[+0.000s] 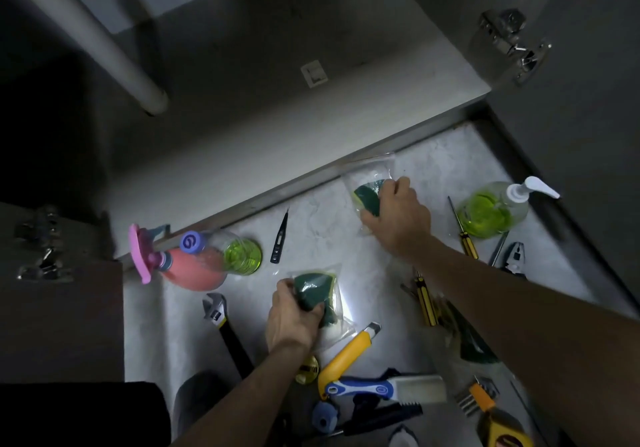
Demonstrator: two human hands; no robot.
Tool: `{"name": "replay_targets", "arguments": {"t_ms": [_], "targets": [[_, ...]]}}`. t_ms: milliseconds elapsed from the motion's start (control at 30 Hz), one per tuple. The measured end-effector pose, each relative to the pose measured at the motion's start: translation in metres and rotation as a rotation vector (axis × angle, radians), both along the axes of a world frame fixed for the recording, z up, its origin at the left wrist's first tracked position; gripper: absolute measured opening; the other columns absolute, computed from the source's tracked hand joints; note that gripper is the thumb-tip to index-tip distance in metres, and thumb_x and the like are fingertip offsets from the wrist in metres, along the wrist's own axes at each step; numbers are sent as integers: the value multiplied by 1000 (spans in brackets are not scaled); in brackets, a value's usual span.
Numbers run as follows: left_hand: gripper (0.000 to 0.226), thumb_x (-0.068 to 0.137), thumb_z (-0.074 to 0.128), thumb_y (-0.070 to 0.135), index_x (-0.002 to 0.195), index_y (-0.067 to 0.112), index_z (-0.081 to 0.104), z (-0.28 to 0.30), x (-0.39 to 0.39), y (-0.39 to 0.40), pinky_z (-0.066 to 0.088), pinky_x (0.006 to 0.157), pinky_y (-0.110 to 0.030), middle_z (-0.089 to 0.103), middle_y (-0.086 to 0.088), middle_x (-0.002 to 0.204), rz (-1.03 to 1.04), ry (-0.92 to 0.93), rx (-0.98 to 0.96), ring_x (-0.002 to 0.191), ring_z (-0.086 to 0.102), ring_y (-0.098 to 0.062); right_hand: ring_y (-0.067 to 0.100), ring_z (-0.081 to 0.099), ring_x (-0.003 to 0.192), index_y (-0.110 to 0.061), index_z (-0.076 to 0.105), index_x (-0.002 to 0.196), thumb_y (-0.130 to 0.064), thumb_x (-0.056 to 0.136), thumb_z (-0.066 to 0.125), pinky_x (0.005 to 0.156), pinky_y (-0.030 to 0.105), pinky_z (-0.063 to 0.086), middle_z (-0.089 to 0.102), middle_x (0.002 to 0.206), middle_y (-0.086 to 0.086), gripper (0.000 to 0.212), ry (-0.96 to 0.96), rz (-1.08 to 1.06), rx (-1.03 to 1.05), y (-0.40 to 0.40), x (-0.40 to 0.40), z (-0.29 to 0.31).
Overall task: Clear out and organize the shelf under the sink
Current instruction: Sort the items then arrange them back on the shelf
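Two green scouring sponges in clear plastic wrappers lie on the pale floor in front of the open cabinet. My left hand point(294, 318) grips the near packaged sponge point(317, 289) from its lower left. My right hand point(394, 214) grips the far packaged sponge point(367, 192), close to the cabinet's front edge point(277, 193). The shelf point(263, 110) under the sink looks bare apart from a small white square piece point(314, 73). A grey drain pipe point(104, 44) comes down at the upper left.
A pink spray bottle point(187, 268) and a clear bottle of green liquid point(239, 251) lie at left. A pump bottle of green soap point(491, 212) lies at right. Scattered around: an adjustable wrench point(225, 329), yellow utility knife point(346, 356), screwdrivers point(462, 230), pliers point(514, 259), a blue-handled brush point(384, 389).
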State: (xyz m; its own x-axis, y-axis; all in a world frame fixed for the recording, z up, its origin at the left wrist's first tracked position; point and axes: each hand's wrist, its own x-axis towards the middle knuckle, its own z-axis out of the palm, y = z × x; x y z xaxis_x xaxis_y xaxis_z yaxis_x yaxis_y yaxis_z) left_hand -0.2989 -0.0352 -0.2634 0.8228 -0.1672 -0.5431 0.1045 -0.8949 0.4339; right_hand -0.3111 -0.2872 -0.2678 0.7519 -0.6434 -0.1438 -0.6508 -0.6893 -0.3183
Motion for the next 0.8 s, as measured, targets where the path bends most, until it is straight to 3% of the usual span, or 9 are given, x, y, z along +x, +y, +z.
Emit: {"name": "replay_targets", "arguments": {"t_ms": [100, 300, 433, 567, 667, 733, 800], "targets": [[61, 76, 83, 32, 122, 27, 42, -3, 3, 1, 50, 95, -42, 62, -2, 124, 20, 26, -4, 112, 62, -28, 26, 54, 106, -12, 45, 128, -54, 94, 55, 82, 41, 56, 46, 124, 12, 55, 45, 82, 14, -9, 5, -9], [68, 73, 85, 31, 127, 28, 44, -9, 14, -4, 51, 96, -41, 66, -4, 120, 19, 90, 13, 111, 63, -29, 27, 51, 111, -12, 59, 119, -45, 101, 46, 84, 41, 52, 49, 128, 11, 40, -62, 63, 114, -10, 1, -13], [54, 71, 85, 28, 107, 37, 47, -4, 23, -14, 55, 88, -38, 71, 2, 101, 10, 140, -27, 96, 68, -25, 28, 46, 124, -11, 67, 114, -31, 101, 48, 91, 42, 51, 46, 142, 11, 30, -221, 28, 158, -9, -18, -4], [33, 74, 79, 37, 86, 24, 52, 15, 35, -38, 54, 77, -36, 67, 1, 82, 117, 17, -92, 82, 66, -26, 19, 52, 103, -12, 64, 108, -21, 101, 48, 81, 40, 52, 56, 116, 3, 20, -350, 39, 168, -7, -43, 2], [30, 79, 77, 36, 95, 17, 59, 33, 43, -62, 59, 73, -41, 71, -8, 85, 420, 47, -347, 78, 70, -31, 19, 56, 88, -13, 64, 98, -19, 103, 45, 76, 42, 51, 60, 95, 0, 21, -346, 13, 261, -5, -62, 4], [46, 82, 72, 45, 102, 4, 67, 40, 42, -73, 58, 55, -37, 73, -14, 81, 532, 238, -439, 63, 68, -30, 21, 57, 86, -14, 63, 95, -19, 103, 45, 75, 40, 50, 62, 92, -1, 20, -331, 6, 274, -3, -72, 4], [74, 78, 59, 70, 101, 1, 71, 42, 35, -74, 56, 56, -36, 73, -15, 82, 471, 378, -354, 63, 67, -30, 22, 57, 88, -15, 64, 95, -19, 103, 45, 75, 39, 49, 62, 93, 0, 20, -289, 8, 272, -3, -80, 5]]}}
